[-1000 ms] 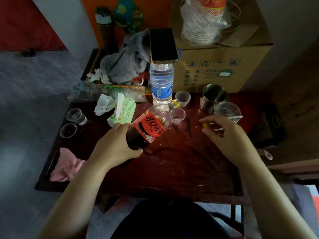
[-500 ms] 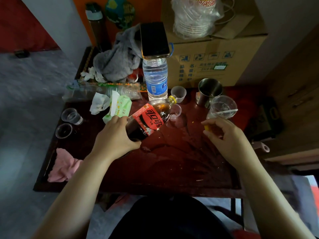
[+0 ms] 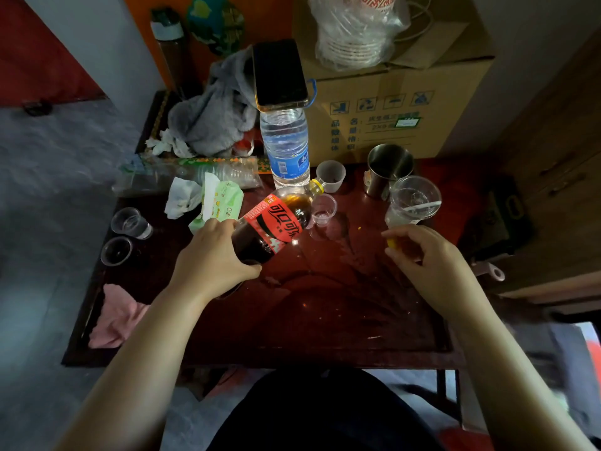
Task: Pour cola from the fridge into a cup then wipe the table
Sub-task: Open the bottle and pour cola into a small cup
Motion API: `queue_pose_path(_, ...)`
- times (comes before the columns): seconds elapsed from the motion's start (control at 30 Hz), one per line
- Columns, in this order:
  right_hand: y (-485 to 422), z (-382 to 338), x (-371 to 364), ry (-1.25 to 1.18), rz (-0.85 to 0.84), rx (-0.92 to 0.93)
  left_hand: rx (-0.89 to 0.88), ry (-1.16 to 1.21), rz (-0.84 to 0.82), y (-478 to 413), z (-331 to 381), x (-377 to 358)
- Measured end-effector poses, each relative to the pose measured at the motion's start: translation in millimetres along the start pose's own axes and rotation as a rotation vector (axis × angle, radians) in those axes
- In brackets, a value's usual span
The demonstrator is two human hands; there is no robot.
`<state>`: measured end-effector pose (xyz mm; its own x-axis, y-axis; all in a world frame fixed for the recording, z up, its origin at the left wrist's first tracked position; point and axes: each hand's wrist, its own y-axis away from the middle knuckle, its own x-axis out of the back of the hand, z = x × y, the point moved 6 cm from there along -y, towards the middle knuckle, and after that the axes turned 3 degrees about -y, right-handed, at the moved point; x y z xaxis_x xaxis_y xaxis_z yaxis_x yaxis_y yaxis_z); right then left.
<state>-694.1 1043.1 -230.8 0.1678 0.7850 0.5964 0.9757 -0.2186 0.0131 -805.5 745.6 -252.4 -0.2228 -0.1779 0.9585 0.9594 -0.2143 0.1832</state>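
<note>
Tipped further than a second ago, the cola bottle (image 3: pixel 274 222) now points its open neck at the small clear cup (image 3: pixel 323 213), the left hand (image 3: pixel 211 258) gripping its base. The right hand (image 3: pixel 422 258) pinches a yellow cap (image 3: pixel 391 243), mostly hidden by fingers. Both are over the dark red table (image 3: pixel 341 314), glossy and crumb-flecked, beside grey floor (image 3: pixel 48 177). Whether cola flows is unclear.

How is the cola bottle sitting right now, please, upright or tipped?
Tipped: the left hand tilts the cola bottle, its neck above the small clear cup.
</note>
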Motion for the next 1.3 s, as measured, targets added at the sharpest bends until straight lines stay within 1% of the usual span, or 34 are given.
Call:
queue_pose_path(0.7,1.9,5.8,0.9,0.006,-0.003,0.004,0.012,-0.071,-0.007,-3.6,-2.5,-2.7)
queue_pose_path(1.3,1.3,0.8,-6.8,0.003,-0.026,-0.008,0.007,0.051,0.024,13.3,-12.9,-8.7)
